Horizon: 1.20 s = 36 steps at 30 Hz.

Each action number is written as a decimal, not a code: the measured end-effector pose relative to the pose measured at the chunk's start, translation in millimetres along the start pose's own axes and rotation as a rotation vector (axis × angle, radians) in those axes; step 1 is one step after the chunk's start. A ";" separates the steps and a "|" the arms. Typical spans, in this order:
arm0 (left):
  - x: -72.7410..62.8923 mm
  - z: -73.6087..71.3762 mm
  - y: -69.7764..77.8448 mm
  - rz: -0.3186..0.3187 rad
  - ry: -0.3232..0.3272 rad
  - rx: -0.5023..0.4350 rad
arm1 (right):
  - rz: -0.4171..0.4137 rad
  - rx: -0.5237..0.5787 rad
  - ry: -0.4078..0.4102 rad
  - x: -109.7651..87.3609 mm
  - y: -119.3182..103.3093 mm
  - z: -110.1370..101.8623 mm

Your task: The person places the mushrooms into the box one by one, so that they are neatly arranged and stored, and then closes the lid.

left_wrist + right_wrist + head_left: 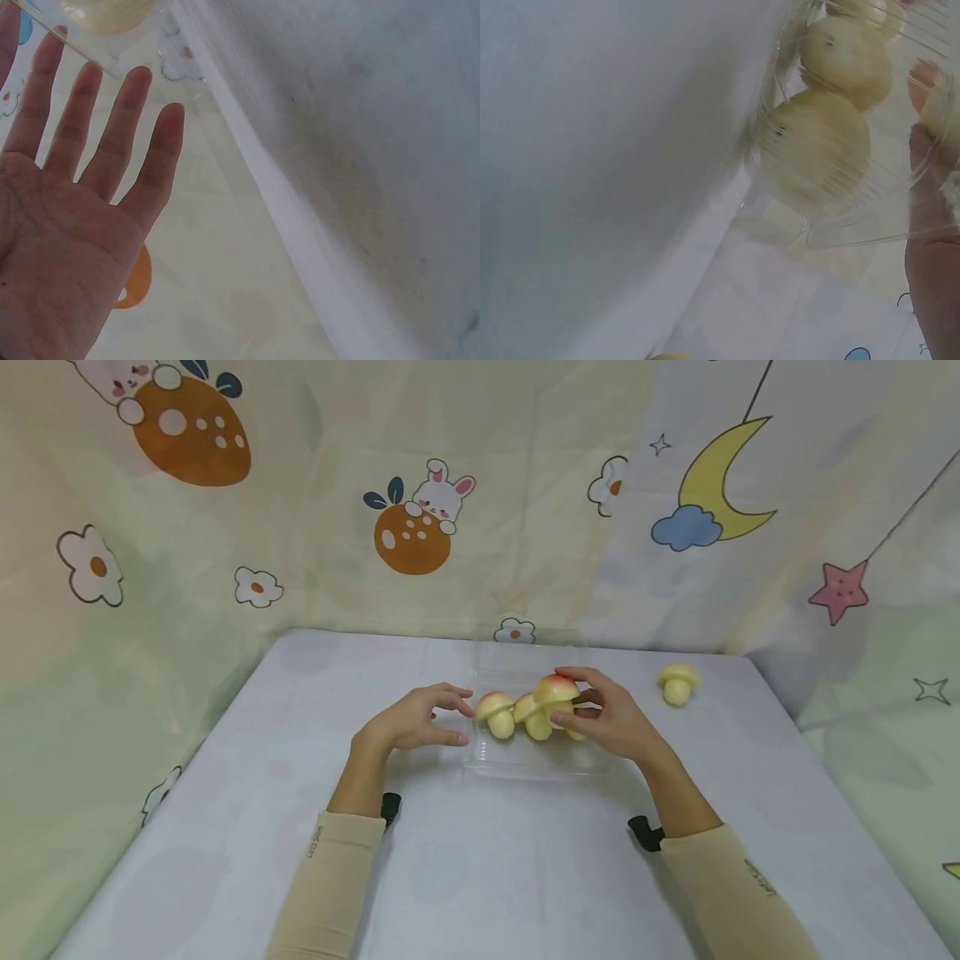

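Head view: right hand pinches a red-topped mushroom between thumb and fingers, over a clear plastic tray. Left hand wide, thumb parted from fingers, nothing in its grasp; fingertips by the tray's left side, contact I cannot tell. Inside the tray, a left mushroom and a middle mushroom sit side by side; part of another shows beneath the right hand. Farther out, a pale mushroom rests on the white-covered desk, right of the tray. Behind: printed cloth, rabbits, flowers, moon.
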<state>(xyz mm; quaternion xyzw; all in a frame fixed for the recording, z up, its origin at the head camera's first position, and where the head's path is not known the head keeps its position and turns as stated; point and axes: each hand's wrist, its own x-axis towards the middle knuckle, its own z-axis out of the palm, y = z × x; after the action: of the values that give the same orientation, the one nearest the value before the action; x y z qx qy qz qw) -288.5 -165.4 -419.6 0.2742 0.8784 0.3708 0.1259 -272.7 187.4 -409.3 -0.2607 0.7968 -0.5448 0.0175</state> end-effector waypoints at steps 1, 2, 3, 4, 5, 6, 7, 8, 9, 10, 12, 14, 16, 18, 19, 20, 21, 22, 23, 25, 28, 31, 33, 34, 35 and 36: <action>-0.4 0.0 0.1 -0.002 0.001 -0.004 | 0.002 -0.002 -0.006 0.6 0.0 1.4; -0.8 0.1 0.0 -0.003 0.001 -0.004 | 0.004 -0.005 -0.010 1.1 0.0 2.6; -1.0 0.1 -0.2 -0.002 0.003 -0.004 | 0.006 -0.008 -0.015 1.2 0.3 3.8; -1.1 0.2 -0.4 -0.002 0.004 -0.003 | 0.012 -0.010 -0.017 1.2 0.4 4.9; -1.3 0.0 -0.4 0.000 0.004 -0.002 | 0.018 -0.014 -0.017 1.0 0.5 5.9; -1.2 -0.2 -0.6 0.005 0.005 0.002 | 0.024 -0.018 -0.017 0.9 0.9 7.0; -1.0 -0.4 -0.3 0.008 0.005 0.003 | 0.025 -0.020 -0.018 0.6 1.1 7.8; -0.8 -0.5 0.0 0.009 0.005 0.005 | 0.029 -0.021 -0.018 0.6 1.4 8.7; -0.8 -0.6 0.3 0.009 0.005 0.003 | 0.029 -0.020 -0.020 0.7 1.6 9.9; -0.8 -0.6 0.4 0.008 0.004 0.003 | 0.031 -0.019 -0.022 0.9 1.7 11.1; -0.9 -0.5 0.6 0.005 0.002 0.000 | 0.028 -0.023 -0.032 1.3 2.8 13.5; -1.0 -0.4 1.0 0.000 -0.001 -0.001 | 0.027 -0.035 -0.043 1.6 3.9 15.9; -1.2 -0.3 1.4 -0.003 -0.003 0.000 | 0.025 -0.048 -0.053 1.6 4.9 18.1; -1.3 -0.3 1.8 -0.003 -0.006 0.002 | 0.018 -0.065 -0.056 1.7 4.6 20.6; -1.4 -0.4 2.0 -0.003 -0.005 0.003 | 0.009 -0.073 -0.058 2.0 4.6 21.8; -1.6 -0.5 2.2 -0.004 -0.004 0.005 | -0.004 -0.078 -0.062 2.4 3.9 23.3; -1.6 -0.6 2.4 -0.004 -0.002 0.006 | -0.012 -0.083 -0.065 2.8 2.8 24.7; -1.7 -0.7 2.6 -0.006 0.000 0.008 | -0.024 -0.096 -0.068 3.2 2.0 26.1; -1.8 -0.8 2.7 -0.006 0.001 0.009 | -0.035 -0.104 -0.072 3.6 1.1 27.5; -1.5 -1.0 2.8 -0.006 0.005 0.014 | -0.047 -0.137 -0.083 4.1 -0.7 29.9; -0.7 -0.9 2.7 -0.006 0.005 0.018 | -0.035 -0.193 -0.098 4.1 -3.1 32.7; -0.4 -0.7 2.5 -0.010 0.005 0.019 | -0.017 -0.209 -0.123 3.9 -4.7 35.4; -0.6 -0.4 2.7 -0.011 0.004 0.018 | -0.010 -0.193 -0.145 4.0 -4.7 37.0; -0.7 -0.2 2.8 -0.013 0.004 0.020 | -0.007 -0.177 -0.157 4.0 -4.0 37.9; -0.8 -0.1 2.7 -0.014 0.004 0.018 | -0.008 -0.175 -0.167 4.1 -3.1 38.9; -1.2 0.0 3.0 -0.015 0.004 0.018 | -0.003 -0.175 -0.180 4.2 -2.8 39.8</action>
<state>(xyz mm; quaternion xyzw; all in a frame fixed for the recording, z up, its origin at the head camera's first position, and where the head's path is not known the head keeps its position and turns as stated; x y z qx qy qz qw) -286.4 -164.5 -417.5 0.2679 0.8839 0.3625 0.1245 -262.9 150.6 -421.9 -0.3103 0.8360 -0.4478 0.0652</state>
